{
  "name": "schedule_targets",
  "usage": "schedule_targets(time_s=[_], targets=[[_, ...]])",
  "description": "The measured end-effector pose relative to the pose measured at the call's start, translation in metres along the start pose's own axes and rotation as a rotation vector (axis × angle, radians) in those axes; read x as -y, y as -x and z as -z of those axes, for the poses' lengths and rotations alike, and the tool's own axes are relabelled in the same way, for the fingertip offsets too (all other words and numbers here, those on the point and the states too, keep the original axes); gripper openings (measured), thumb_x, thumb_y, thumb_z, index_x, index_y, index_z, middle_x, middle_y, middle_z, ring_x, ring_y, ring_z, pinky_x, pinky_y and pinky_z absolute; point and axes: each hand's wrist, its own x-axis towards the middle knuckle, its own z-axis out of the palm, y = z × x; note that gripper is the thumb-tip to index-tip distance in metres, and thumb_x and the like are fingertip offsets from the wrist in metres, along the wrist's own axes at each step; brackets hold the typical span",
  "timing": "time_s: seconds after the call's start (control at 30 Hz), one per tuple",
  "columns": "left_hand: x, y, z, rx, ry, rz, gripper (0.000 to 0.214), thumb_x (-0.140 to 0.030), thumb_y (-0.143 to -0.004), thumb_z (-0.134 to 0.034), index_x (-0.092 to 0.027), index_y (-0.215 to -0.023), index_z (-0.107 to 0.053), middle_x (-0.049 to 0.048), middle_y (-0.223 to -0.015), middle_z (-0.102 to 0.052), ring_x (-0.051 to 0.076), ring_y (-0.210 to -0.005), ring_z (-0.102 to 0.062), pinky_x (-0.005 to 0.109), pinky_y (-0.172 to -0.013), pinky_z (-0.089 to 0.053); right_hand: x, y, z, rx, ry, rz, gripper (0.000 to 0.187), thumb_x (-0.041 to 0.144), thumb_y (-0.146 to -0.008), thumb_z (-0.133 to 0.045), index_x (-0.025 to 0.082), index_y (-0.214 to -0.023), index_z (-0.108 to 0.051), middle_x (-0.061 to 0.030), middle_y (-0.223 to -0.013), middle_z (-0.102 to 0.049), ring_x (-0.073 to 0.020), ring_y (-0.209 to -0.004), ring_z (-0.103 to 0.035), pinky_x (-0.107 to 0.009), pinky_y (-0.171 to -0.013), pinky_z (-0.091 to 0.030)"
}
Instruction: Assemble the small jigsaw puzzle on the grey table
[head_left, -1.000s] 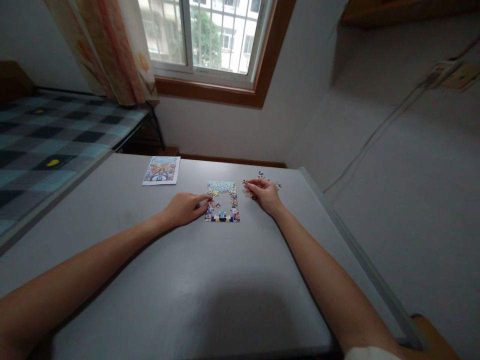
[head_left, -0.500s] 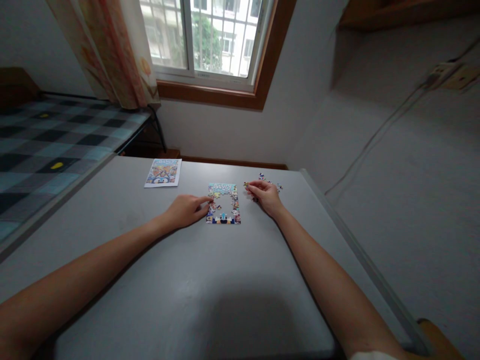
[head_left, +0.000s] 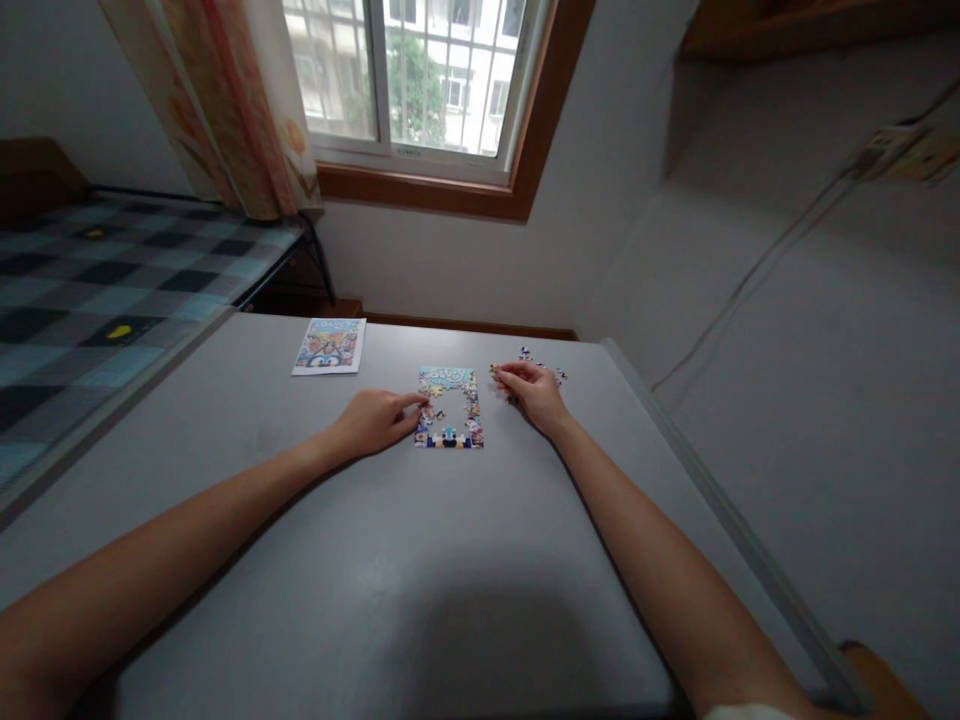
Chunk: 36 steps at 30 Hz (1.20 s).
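A partly assembled jigsaw puzzle (head_left: 450, 378) lies on the table, its border joined around a gap in the middle. A loose piece (head_left: 440, 414) rests inside that gap. My left hand (head_left: 375, 420) lies at the puzzle's left edge, index finger stretched onto it and thumb apart, with nothing held. To the right of the puzzle, my right hand (head_left: 532, 392) pinches a small puzzle piece (head_left: 494, 370) between thumb and fingertips. Behind and beside that hand are several loose puzzle pieces (head_left: 526, 354), partly hidden by it.
A printed reference picture (head_left: 330, 347) lies at the table's back left. The grey table (head_left: 375, 570) meets a wall on its right, where a cable (head_left: 739, 290) hangs. A bed with a checked cover (head_left: 150, 260) stands at the left, below a window (head_left: 442, 80).
The view has shifted very slightly. Both hands hold almost the same places, the right still pinching the puzzle piece.
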Motion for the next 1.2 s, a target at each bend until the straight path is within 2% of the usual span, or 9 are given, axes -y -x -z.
schedule_targets(time_s=[0.77, 1.0, 1.2], targets=[[0.0015, -0.0004, -0.0025, 0.005, 0.016, 0.018, 0.041, -0.043, -0.093, -0.043, -0.024, -0.118, -0.069, 0.0025, -0.066, -0.069, 0.016, -0.061, -0.063, 0.025, -0.063, -0.041, 0.0024, 0.002, -0.0003, 0.026, 0.009, -0.007, 0.035, 0.042, -0.055, -0.085, 0.019, -0.078, -0.072, -0.0019, -0.071, -0.071, -0.0129, -0.062, -0.063, -0.025, -0.059, -0.049], [-0.001, 0.0003, 0.0001, -0.001, 0.001, 0.008, 0.04, -0.041, -0.093, -0.043, -0.025, -0.118, -0.069, 0.0023, -0.065, -0.069, 0.016, -0.058, -0.061, 0.024, -0.059, -0.038, 0.0028, 0.0016, 0.0007, 0.035, 0.002, 0.012, 0.042, 0.038, -0.056, -0.084, 0.021, -0.093, -0.073, -0.0005, -0.073, -0.07, -0.0125, -0.063, -0.061, -0.027, -0.062, -0.048], [-0.001, -0.0003, 0.0002, -0.009, 0.013, -0.003, 0.04, -0.041, -0.093, -0.043, -0.023, -0.117, -0.069, 0.0022, -0.065, -0.069, 0.015, -0.057, -0.06, 0.023, -0.059, -0.038, 0.0011, 0.0006, 0.0012, 0.047, 0.017, -0.002, 0.039, 0.038, -0.057, -0.083, 0.02, -0.09, -0.073, -0.0017, -0.076, -0.071, -0.0132, -0.064, -0.061, -0.027, -0.06, -0.047]])
